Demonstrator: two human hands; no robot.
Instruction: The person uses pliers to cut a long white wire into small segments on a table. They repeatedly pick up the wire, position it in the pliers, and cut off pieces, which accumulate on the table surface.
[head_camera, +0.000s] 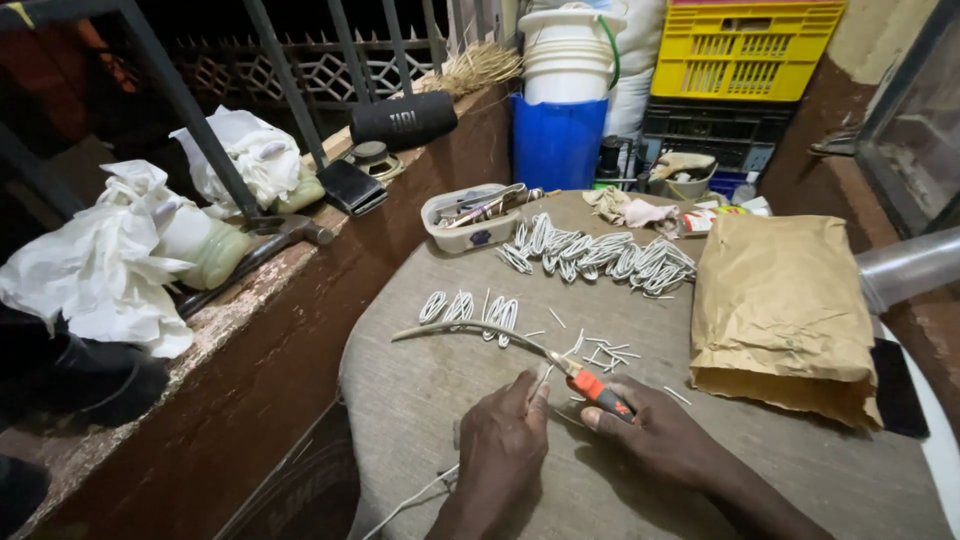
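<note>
My right hand (655, 432) grips the orange handle of a long curved blade (470, 328) whose tip reaches left across the cloth-covered table (420, 400). My left hand (503, 445) pinches a thin white strand (540, 383) right beside the blade near the handle; the strand trails off the table's near edge. Short white cut pieces (600, 352) lie scattered just beyond the hands. A few small white looped bundles (470, 310) rest under the blade, and a larger row of them (600, 255) lies farther back.
A brown paper bag (780, 310) lies on the right. A white tray of tools (470, 215) sits at the back. The ledge on the left holds a hammer (265, 245), a speaker (400, 120) and white cloths (100, 260). Buckets (560, 100) and a yellow crate (745, 50) stand behind.
</note>
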